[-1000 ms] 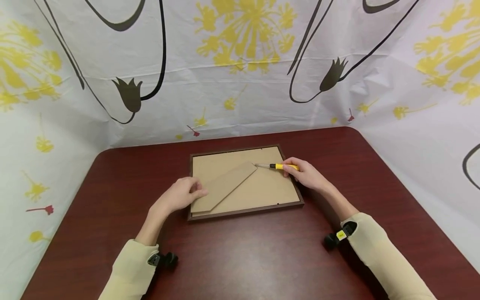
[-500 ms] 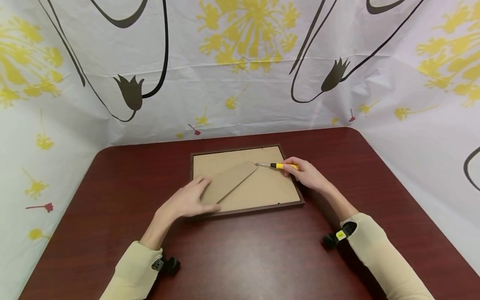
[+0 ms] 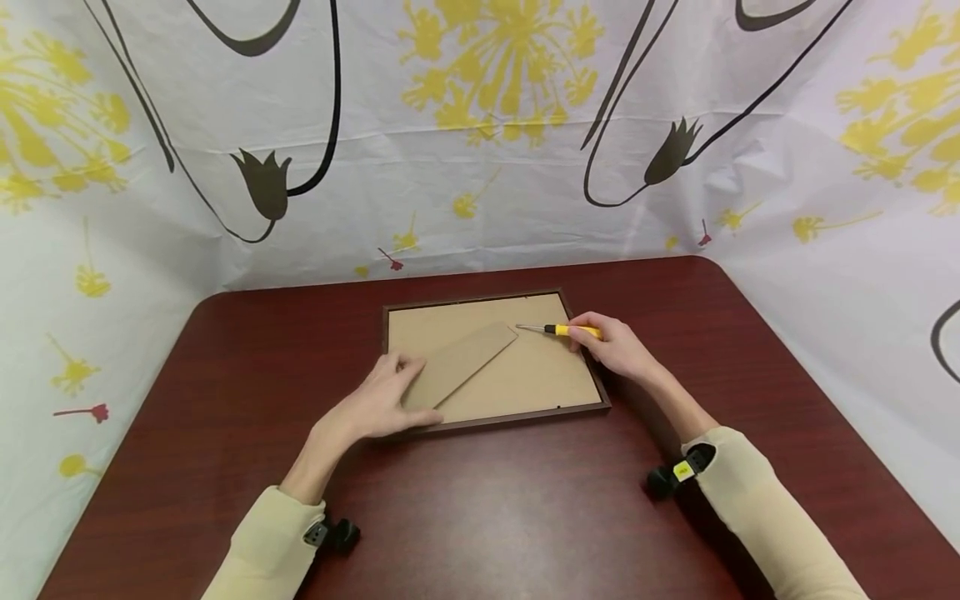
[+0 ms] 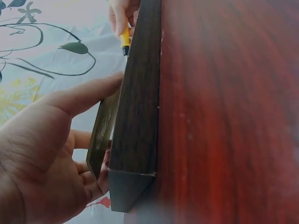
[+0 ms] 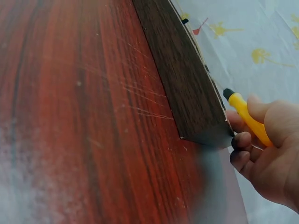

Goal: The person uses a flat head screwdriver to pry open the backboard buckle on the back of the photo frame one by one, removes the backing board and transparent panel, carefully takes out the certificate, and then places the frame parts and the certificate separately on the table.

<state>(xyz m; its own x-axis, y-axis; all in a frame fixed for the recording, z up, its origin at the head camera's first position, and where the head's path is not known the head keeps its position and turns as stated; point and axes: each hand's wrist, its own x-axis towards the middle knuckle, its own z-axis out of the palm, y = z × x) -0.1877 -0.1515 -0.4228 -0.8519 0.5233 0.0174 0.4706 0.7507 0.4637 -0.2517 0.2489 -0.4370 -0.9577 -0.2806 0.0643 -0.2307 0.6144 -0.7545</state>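
Across a dark red, wood-grained counter (image 3: 465,517) with rounded far corners, light pools in a soft sheen nearest the person, and the right wrist view shows fine pale scratches (image 5: 149,100) in its finish. White sheeting (image 3: 337,229) hangs behind and along both sides, creased, printed with yellow blooms, dark curling stems and small red sprigs. Near the counter's far edge lies a brown frame (image 3: 525,417), tan backing board (image 3: 543,375) upward, a tapered flap (image 3: 465,358) slanting over it. The left hand (image 3: 382,396) is at the frame's near left corner, its grip spread wide, thumb and fingers either side of the flap's broad end. By the frame's right side, the right hand (image 3: 611,346) has its grip closed around a yellow-handled screwdriver (image 3: 573,331), whose tip points at the flap's narrow end; whether they touch, I cannot tell.
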